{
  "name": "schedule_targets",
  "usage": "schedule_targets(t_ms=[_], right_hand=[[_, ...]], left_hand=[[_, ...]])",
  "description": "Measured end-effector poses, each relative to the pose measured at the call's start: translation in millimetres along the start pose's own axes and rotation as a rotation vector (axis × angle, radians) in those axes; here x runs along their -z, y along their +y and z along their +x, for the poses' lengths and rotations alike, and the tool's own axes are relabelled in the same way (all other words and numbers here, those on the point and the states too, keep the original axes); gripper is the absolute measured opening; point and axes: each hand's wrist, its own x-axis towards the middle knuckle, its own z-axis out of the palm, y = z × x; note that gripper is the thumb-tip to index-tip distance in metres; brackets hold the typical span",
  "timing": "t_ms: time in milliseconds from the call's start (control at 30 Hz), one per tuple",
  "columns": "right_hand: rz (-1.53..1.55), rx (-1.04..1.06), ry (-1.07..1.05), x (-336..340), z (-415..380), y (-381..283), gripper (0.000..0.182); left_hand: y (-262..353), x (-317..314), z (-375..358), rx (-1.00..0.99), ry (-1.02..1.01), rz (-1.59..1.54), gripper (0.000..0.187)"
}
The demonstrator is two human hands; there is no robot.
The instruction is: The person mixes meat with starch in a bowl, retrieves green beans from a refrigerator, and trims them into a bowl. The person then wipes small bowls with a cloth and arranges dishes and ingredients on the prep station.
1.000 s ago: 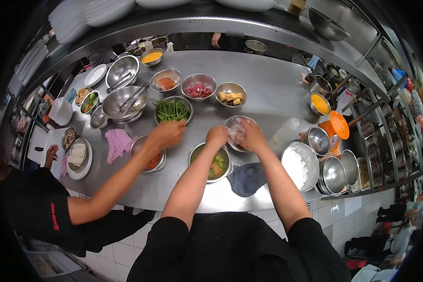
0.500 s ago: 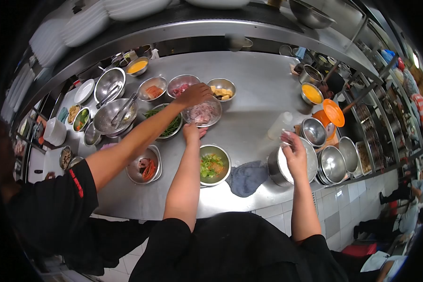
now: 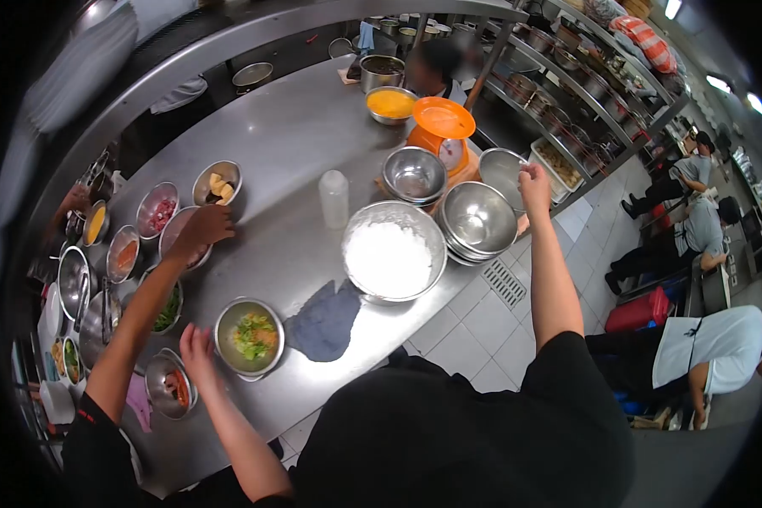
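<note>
A steel table (image 3: 288,135) bears a powder bowl (image 3: 433,235), beside a cloth (image 3: 323,323). The right hand (image 3: 533,190), fingers bent close together, is at a steel bowl's (image 3: 499,176) rim; I cannot tell if it grips. The left hand (image 3: 198,349), fingers slightly apart, hovers near a greens bowl (image 3: 227,340).

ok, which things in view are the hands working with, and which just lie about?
Likely in use:
bowl of greens and bowl of red-orange food, beside the left hand
steel bowl by the right hand; contact unclear
bowl under the co-worker's hand

Likely just about:
bottle
dark cloth
orange scale
</note>
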Motion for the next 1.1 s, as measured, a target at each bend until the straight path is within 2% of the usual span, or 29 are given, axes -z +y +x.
schedule_targets(t_ms=[67,100,133,200,233,267,333,400,467,533,600,667,700,733,800,933,1000,1033,1100], right_hand=[[-0.392,-0.055,-0.124,-5.8,25.5,33.3,0.035],[-0.509,-0.068,-0.162,-10.3,28.3,34.7,0.035],[-0.501,-0.067,-0.185,-16.2,33.4,50.4,0.035],[-0.932,0.061,-0.337,-32.5,42.9,84.2,0.036],[-0.952,0.095,-0.474,-43.3,52.3,98.4,0.034],[-0.941,0.109,-0.508,-54.6,62.5,111.1,0.034],[-0.916,0.191,-0.855,-66.0,69.5,117.6,0.03],[-0.828,0.238,-0.801,-63.9,61.6,106.6,0.026],[-0.787,0.236,-0.829,-53.1,43.3,43.3,0.03],[-0.835,0.287,-0.812,-62.4,50.5,72.5,0.033],[-0.889,0.342,-0.792,-78.7,60.5,108.9,0.036],[-0.59,-0.162,-0.759,-92.0,66.7,136.7,0.039],[-0.655,0.032,-0.768,-91.7,68.1,138.5,0.036],[-0.651,0.036,-0.765,-87.4,67.0,130.1,0.036],[-0.789,0.179,-0.803,-73.8,59.5,97.0,0.033],[-0.912,0.268,-0.907,-65.3,53.2,71.5,0.031],[-0.861,0.345,-0.876,-76.1,58.8,101.8,0.031],[-0.854,0.367,-0.884,-74.4,58.4,96.6,0.031],[-0.787,0.249,-0.789,-68.0,52.5,78.6,0.032]], left_hand=[[1.6,4.2,-31.7,-0.024,0.041,0.0,0.044],[7.2,4.3,-50.0,-0.066,0.089,0.031,0.043],[17.3,0.9,-68.7,-0.107,0.138,0.069,0.043],[27.3,-6.3,-108.3,-0.116,0.224,0.144,0.041],[26.7,-6.8,-125.9,-0.126,0.268,0.178,0.039],[26.6,-9.1,-143.7,-0.133,0.309,0.214,0.037],[25.0,-31.4,-177.3,-0.108,0.3,0.25,0.036],[23.5,-66.5,-204.1,-0.088,0.265,0.273,0.035],[21.8,-108.9,-218.1,-0.093,0.075,0.292,0.034],[20.9,-156.4,-221.5,-0.105,-0.083,0.258,0.03],[39.2,-209.4,-228.2,-0.214,-0.296,0.374,0.024],[57.4,-259.7,-226.9,-0.426,-0.473,0.513,0.02],[70.6,-286.0,-226.6,-0.542,-0.531,0.543,0.019],[81.5,-312.7,-225.9,-0.66,-0.587,0.571,0.018],[87.8,-363.0,-220.6,-0.668,-0.658,0.622,0.023],[83.2,-453.1,-201.8,-0.838,-0.593,0.918,0.031],[67.3,-482.2,-183.9,-0.853,-0.593,1.038,0.021],[62.4,-493.7,-177.8,-0.846,-0.57,1.045,0.021],[54.0,-507.3,-169.4,-0.789,-0.586,1.156,0.015]])
